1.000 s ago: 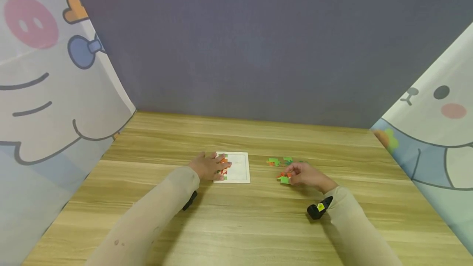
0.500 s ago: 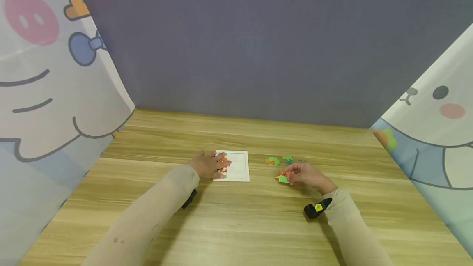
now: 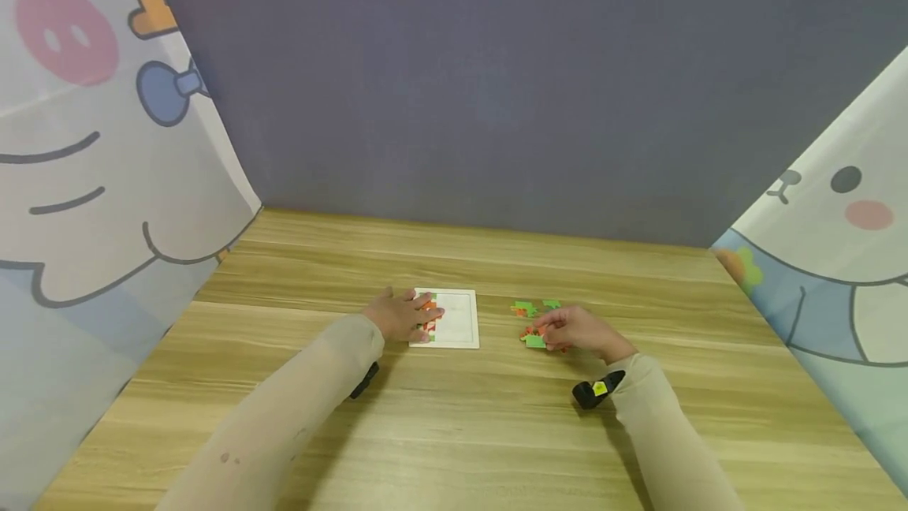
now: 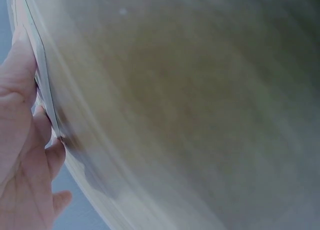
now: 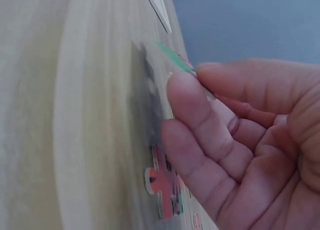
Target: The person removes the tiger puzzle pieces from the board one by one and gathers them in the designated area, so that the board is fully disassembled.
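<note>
My left hand (image 3: 397, 317) lies over the left side of a white puzzle tray (image 3: 459, 322), fingers spread. Red, orange and green puzzle pieces (image 3: 431, 326) fill the tray's left part, partly under those fingers. The tray's right part is bare white. To the right, my right hand (image 3: 578, 333) pinches a green and red puzzle piece (image 3: 535, 342) between thumb and fingertips. In the right wrist view this piece (image 5: 174, 55) is tilted above the wood, and a shadow falls beneath it. In the left wrist view, the thumb (image 4: 21, 65) is at the tray's edge.
Loose puzzle pieces, one orange and green (image 3: 523, 308) and one green (image 3: 551, 303), lie just beyond my right hand. A red piece (image 5: 162, 182) lies under the fingers in the right wrist view. A grey wall (image 3: 468, 101) rises behind the wooden table (image 3: 454, 432).
My right hand has moved slightly left with the pinched puzzle piece, toward the tray. The left hand has stayed in place on the tray.
</note>
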`<state>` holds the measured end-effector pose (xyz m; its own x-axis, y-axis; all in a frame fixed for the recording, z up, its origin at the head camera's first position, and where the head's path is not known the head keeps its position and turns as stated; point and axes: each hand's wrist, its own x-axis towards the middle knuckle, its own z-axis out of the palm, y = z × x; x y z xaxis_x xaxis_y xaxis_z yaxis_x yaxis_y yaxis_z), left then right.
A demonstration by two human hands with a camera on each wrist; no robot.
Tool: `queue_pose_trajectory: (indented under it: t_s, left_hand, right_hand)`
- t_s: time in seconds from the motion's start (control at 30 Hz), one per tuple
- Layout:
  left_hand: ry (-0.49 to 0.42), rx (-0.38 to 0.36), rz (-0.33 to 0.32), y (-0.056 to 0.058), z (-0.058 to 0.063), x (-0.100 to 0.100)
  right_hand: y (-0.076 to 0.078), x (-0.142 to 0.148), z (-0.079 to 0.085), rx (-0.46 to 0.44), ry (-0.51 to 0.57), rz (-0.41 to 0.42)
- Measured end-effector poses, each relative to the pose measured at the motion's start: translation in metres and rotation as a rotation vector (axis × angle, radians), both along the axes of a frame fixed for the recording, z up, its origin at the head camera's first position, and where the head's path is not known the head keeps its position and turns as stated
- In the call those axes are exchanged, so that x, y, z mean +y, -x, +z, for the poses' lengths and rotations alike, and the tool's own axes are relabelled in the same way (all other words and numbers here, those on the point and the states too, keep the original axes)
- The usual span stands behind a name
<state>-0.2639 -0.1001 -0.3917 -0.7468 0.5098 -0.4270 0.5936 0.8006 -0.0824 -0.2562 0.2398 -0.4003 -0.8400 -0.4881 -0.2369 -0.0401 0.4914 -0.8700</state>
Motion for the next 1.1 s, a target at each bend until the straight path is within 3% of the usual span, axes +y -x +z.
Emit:
queue_pose_trajectory:
  t_s: [0.43,0.73,1.1]
  left_hand:
    - [0.004,-0.018,0.023,0.001,-0.002,0.004]
    - [0.005,-0.004,0.012,-0.002,0.002,0.003]
    - [0.021,0.011,-0.002,-0.002,0.004,0.001]
  right_hand:
    - [0.002,0.0,-0.006,-0.031,-0.016,0.002]
    - [0.005,-0.008,-0.003,0.071,-0.159,0.027]
    - [0.007,-0.017,0.004,0.13,-0.248,0.017]
